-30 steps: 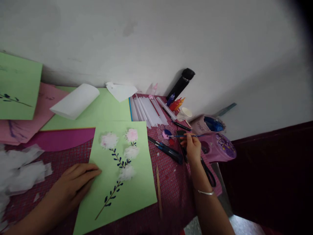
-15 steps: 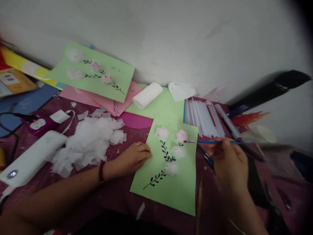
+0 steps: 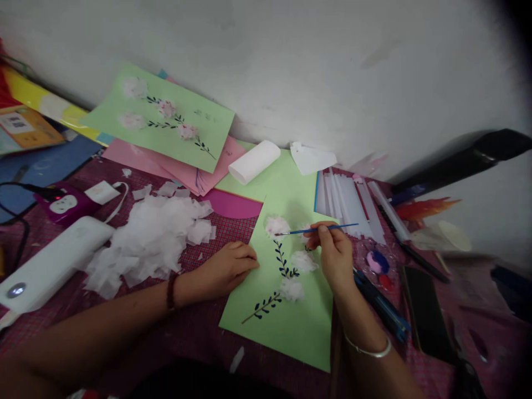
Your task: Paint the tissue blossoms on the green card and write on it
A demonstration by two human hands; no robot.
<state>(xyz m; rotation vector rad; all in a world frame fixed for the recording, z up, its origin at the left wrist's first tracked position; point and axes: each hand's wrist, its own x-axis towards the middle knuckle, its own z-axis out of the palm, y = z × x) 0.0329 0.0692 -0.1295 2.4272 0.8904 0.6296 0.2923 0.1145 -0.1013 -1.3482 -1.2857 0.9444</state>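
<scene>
My right hand (image 3: 333, 252) pinches a thin blue paintbrush (image 3: 310, 230), its tip at the lower edge of the upper-left fluffy flower (image 3: 277, 226). That flower is white with a pink tint and sits on a light green sheet (image 3: 307, 338). Painted stems with dark leaves (image 3: 266, 305) and more tissue flowers, such as the white one (image 3: 291, 289), are on the same sheet. One pink flower is partly hidden behind my right hand. At the sheet's left edge my left hand (image 3: 235, 265) lies with its fingers stretched out, holding nothing.
White tissue squares (image 3: 153, 233) are heaped left of my left hand, beside a white power bank (image 3: 58, 266). A finished-looking flower sheet (image 3: 166, 124) leans at the back. Right: paint palette (image 3: 377, 261), blue cutter (image 3: 384, 307), phone (image 3: 428, 313). Behind lies a white roll (image 3: 255, 162).
My right hand has moved left with the paintbrush, from the upper-right pink flower to the upper-left one. The paint palette now shows. My left hand has stayed put.
</scene>
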